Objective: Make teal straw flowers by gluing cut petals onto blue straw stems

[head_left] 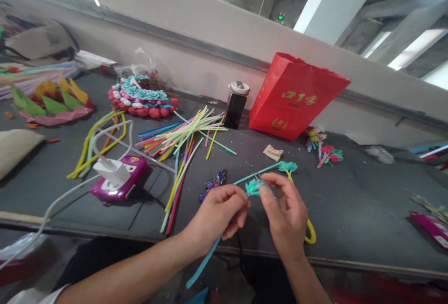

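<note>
My left hand (pixel 224 208) is closed in a pinch on a turquoise pipe cleaner (pixel 203 264), whose tail hangs below the table edge. At its fingertips sits a frilly turquoise flower (pixel 252 187) of looped pipe cleaner. Fingers of my right hand (pixel 285 206) are closed around a small tool with two metal tips (pixel 257 176), which lie right at the flower; its handles are hidden. Behind the hands lies another turquoise flower (pixel 287 167) with a straight stem. A yellow pipe cleaner (pixel 311 233) curves out beside my right hand.
Loose pipe cleaners (pixel 185 134) lie heaped left of centre, near a purple power strip (pixel 121 180) with a white plug and cable. A dark cup (pixel 236 108), a red paper bag (pixel 294 99) and a flower wreath (pixel 143 99) stand along the low wall.
</note>
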`<state>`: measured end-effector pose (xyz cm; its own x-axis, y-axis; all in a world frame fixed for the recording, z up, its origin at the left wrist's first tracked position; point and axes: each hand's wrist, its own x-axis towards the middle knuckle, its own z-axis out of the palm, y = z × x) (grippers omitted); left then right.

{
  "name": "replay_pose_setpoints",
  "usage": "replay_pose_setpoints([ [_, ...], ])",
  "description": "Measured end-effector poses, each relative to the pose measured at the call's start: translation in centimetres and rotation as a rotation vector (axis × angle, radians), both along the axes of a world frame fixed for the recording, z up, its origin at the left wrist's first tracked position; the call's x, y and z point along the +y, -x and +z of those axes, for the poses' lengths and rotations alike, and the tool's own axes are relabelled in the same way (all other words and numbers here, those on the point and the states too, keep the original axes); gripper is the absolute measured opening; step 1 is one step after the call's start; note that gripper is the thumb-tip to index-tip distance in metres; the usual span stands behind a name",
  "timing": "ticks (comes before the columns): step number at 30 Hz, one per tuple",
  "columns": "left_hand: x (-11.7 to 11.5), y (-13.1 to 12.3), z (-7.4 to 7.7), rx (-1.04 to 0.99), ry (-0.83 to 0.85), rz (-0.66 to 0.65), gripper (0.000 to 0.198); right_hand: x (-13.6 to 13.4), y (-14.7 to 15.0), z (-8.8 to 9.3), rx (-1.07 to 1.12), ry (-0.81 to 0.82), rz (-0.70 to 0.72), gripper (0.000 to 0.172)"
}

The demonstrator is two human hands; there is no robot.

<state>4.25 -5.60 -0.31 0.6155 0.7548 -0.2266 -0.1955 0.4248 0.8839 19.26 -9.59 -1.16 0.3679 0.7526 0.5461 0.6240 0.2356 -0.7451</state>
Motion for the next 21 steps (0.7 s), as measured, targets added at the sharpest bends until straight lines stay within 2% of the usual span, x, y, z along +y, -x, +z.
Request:
replay_pose_setpoints([
  [3, 0.25, 0.02, -0.1, -0.017, 0.049, 0.002, 0.017, -0.2, -0.15, 0.26, -0.084, -0.039, -0.004, 0.025],
  [6, 0.31, 0.01, -0.01, -0.035, 0.08, 0.004, 0.016, -0.15, -0.22, 0.47, -0.194, -0.095, 0.023, 0.023],
  [9, 0.17, -0.02, 0.13, -0.042, 0.072, 0.014, 0.017, -0.01, -0.22, 0.55, -0.222, -0.078, 0.03, 0.022],
  [15, -0.03, -0.05, 0.11, -0.031, 0.04, 0.031, 0.02, 0.0, -0.47, 0.2, -0.159, 0.019, 0.046, 0.025],
  [21, 0.02, -0.08, 0.14, -0.004, 0.009, 0.013, 0.021, 0.04, -0.5, -0.21, 0.004, 0.097, 0.114, 0.04],
])
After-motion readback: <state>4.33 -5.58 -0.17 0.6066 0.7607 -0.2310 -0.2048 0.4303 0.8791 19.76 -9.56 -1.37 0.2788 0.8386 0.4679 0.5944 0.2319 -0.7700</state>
